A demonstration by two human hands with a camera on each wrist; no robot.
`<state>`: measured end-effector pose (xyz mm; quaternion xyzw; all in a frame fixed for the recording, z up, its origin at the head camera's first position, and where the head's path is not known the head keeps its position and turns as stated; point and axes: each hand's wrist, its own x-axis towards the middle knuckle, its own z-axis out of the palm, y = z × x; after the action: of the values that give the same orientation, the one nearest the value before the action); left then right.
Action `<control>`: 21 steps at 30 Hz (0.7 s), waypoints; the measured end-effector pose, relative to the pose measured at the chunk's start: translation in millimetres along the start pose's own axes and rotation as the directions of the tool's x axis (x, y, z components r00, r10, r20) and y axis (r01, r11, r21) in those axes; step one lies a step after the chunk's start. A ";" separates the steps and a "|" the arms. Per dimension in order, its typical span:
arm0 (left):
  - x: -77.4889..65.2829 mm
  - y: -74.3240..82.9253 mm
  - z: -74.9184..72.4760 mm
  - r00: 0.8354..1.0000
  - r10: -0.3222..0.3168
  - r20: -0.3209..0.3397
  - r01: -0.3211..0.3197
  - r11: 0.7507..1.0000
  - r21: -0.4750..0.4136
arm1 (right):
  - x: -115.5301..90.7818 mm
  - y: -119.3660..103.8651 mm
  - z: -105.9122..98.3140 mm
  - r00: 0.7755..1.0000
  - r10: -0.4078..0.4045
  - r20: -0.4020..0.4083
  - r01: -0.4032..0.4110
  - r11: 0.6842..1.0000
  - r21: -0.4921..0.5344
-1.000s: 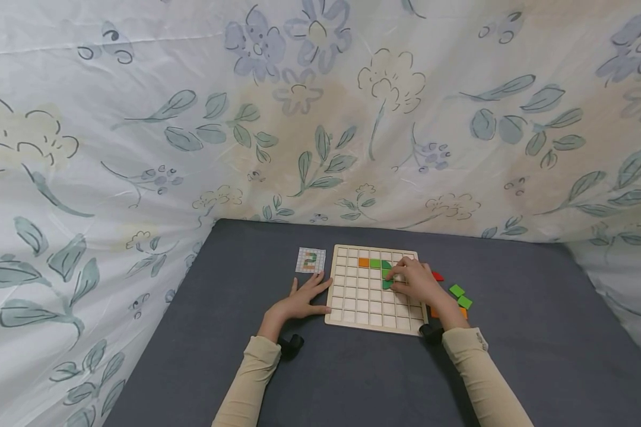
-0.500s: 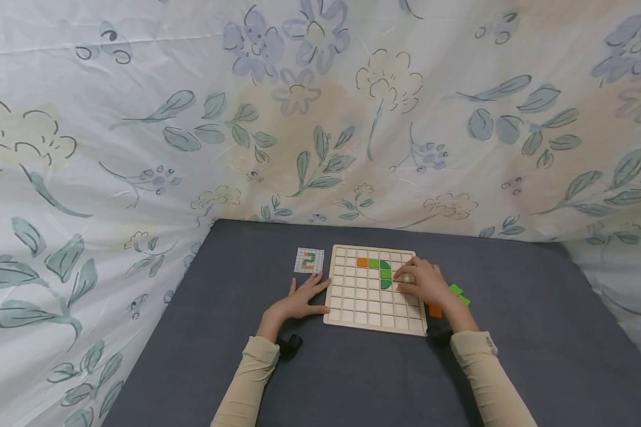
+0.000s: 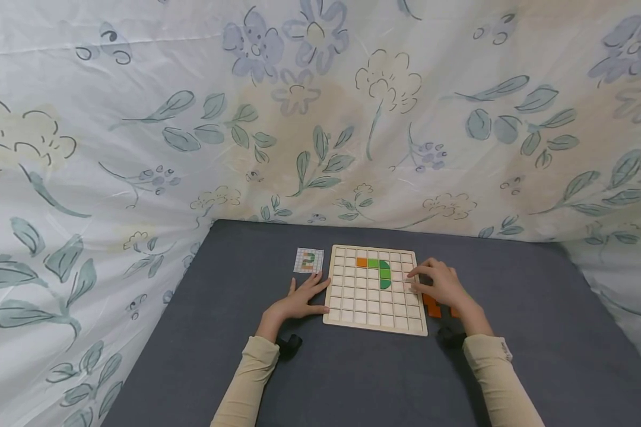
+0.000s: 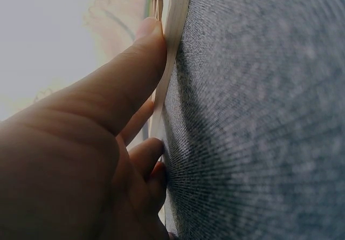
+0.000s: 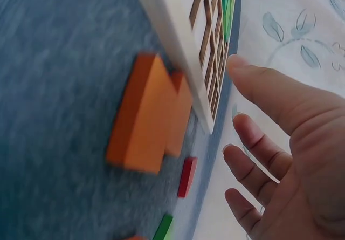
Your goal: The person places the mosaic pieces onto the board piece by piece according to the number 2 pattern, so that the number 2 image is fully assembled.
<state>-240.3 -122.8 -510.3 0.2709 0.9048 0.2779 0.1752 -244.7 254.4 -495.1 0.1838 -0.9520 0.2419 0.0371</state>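
A wooden grid board point(image 3: 358, 306) lies on the dark cloth. In its upper part sit an orange square tile point(image 3: 361, 262), a green square tile point(image 3: 373, 263), and below and beside it dark green rounded tiles point(image 3: 386, 284) with another green square point(image 3: 385, 274) between them. My left hand point(image 3: 297, 301) rests at the board's left edge, its fingers spread; the left wrist view has the thumb point(image 4: 135, 62) against the rim. Over the right edge hovers my right hand point(image 3: 442, 287), fingers loosely bent; the right wrist view finds nothing between thumb and fingers.
Orange blocks point(image 5: 143, 116) lie close against the board's right side, with a red piece point(image 5: 187, 176) and a green piece point(image 5: 163, 227) farther along. A small pattern card point(image 3: 308, 261) lies left of the board. A floral curtain point(image 3: 320, 118) stands behind the table.
My right hand has drawn back rightward from the tiles to the board's right edge, uncovering the green tiles and hiding the loose green pieces. The left hand has stayed in place.
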 end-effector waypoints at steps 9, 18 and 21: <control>0.1 0.7 -0.5 1.000 -0.002 -0.001 0.002 1.000 0.002 | -10.6 12.2 -5.3 0.998 0.050 -0.029 -0.050 0.999 -0.001; -0.7 1.9 -0.9 1.000 0.003 0.003 -0.003 1.000 -0.004 | -23.5 25.7 -10.6 0.994 0.083 -0.070 -0.084 0.996 -0.003; -0.5 2.3 -1.1 1.000 -0.002 0.005 0.002 1.000 -0.001 | -26.7 28.3 -12.6 0.991 0.118 -0.064 -0.119 0.993 -0.011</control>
<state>-239.5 -121.9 -508.0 0.2707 0.9044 0.2776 0.1780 -230.6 292.3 -500.9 0.1187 -0.9613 0.2426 0.0542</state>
